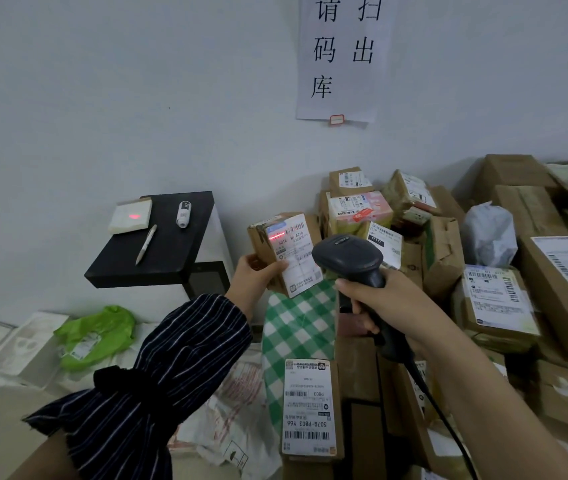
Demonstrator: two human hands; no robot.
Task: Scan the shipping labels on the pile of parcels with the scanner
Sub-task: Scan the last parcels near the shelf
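L hand pinches small box by its lower corner, held up beside the pile. Prob. light, stiff cardboard, so an edge grip is OK. R hand is wrapped round scanner handle; red line on label top.
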